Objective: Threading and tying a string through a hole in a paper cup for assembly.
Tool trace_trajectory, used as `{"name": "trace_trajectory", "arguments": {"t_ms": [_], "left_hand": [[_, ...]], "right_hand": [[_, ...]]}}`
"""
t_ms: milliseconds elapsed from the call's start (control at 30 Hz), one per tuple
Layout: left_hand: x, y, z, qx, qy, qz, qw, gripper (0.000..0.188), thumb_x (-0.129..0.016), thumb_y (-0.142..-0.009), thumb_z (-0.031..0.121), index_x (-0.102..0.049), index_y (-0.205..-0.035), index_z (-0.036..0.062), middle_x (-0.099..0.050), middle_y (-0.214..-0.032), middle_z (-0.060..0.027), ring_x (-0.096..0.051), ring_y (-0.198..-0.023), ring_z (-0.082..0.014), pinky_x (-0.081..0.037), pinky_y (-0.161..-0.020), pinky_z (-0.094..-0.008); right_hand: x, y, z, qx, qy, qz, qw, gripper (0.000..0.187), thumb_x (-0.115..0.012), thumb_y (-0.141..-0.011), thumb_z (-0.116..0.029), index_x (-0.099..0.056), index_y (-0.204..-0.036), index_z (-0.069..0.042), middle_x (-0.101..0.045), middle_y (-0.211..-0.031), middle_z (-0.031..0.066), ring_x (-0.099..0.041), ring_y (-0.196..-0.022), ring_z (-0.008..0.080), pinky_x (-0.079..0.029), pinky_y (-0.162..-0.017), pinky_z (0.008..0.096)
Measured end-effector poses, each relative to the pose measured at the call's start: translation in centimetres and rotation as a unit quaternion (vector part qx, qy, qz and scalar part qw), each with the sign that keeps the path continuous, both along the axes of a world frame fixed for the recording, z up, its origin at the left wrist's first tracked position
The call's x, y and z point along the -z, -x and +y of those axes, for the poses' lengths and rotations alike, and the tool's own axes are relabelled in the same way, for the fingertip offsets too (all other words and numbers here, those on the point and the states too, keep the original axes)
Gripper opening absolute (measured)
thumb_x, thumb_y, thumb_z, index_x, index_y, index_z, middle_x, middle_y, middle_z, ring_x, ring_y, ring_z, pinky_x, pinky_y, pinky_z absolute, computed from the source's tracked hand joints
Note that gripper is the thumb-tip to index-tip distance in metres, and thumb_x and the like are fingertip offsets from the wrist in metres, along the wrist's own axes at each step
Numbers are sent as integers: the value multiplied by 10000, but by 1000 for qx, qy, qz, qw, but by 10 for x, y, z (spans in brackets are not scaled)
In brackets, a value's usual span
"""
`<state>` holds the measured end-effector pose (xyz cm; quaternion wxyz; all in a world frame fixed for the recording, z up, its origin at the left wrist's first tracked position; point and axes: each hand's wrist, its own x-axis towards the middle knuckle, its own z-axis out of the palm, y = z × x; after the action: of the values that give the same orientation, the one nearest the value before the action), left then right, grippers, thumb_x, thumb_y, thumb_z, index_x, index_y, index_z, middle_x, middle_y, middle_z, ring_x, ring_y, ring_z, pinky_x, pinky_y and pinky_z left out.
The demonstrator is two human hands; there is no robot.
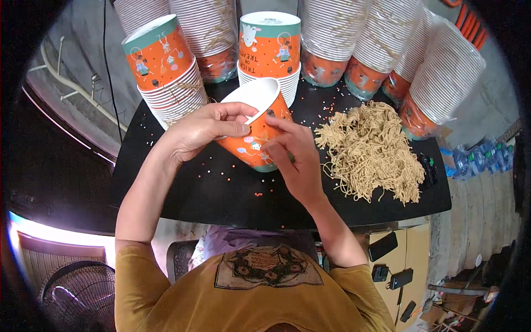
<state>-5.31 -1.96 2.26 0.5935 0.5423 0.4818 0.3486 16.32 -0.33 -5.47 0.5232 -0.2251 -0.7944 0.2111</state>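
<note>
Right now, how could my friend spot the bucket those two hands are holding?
Find the black table, then the left hand and right hand over it. Between them is a tilted orange bucket, its white inside showing. It's held singly, while the buckets behind it are stacked.

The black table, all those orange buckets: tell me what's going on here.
A person holds one orange bucket, tilted with its white inside showing, above the black table. The left hand grips its rim; the right hand has fingertips at its printed outer side. A pile of tan cord lies to the right. Upside-down bucket stacks stand beyond, including the left stack and several in clear plastic.
</note>
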Motion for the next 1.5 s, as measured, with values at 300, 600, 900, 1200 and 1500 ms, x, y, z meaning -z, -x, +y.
{"name": "trace_trajectory", "arguments": {"t_ms": [300,600,900,1200,1500], "left_hand": [[-2,-12,4,11,-18,36,999,367,-635,-902,110,-559,-1238,-17,-633,-1085,-34,-594,-1001,-92,-457,-924,-243],[1,-22,12,30,-40,78,996,471,-662,-894,141,-531,-1325,3,-598,-1071,12,-539,-1007,-67,-413,-950,-219],[2,-27,12,29,-47,98,994,469,-653,-886,100,-533,-1331,8,-593,-1059,22,-534,-982,-56,-418,-921,-198],[5,-26,11,24,-49,94,994,481,-656,-868,70,-537,-1331,19,-569,-988,49,-520,-905,-37,-429,-859,-176],[8,-27,11,36,-53,76,995,486,-629,-881,60,-511,-1350,10,-550,-912,48,-510,-844,-37,-430,-797,-174]], "right_hand": [[4,-6,-3,9,110,13,994,129,-623,-899,-151,-609,-900,-23,-656,-973,101,-602,-820,264,-469,-734,341],[10,-6,1,101,172,68,978,153,-619,-902,-155,-588,-816,-32,-548,-584,106,-574,-501,213,-442,-499,315],[3,-2,4,136,124,44,982,149,-603,-892,-150,-580,-790,-45,-533,-573,122,-578,-495,254,-449,-492,358],[3,-2,5,141,126,37,981,155,-600,-896,-151,-572,-786,-45,-530,-571,125,-586,-503,262,-449,-491,362],[8,4,8,134,111,51,983,154,-604,-912,-105,-599,-800,1,-427,-540,-9,-401,-509,28,-346,-466,234]]}}
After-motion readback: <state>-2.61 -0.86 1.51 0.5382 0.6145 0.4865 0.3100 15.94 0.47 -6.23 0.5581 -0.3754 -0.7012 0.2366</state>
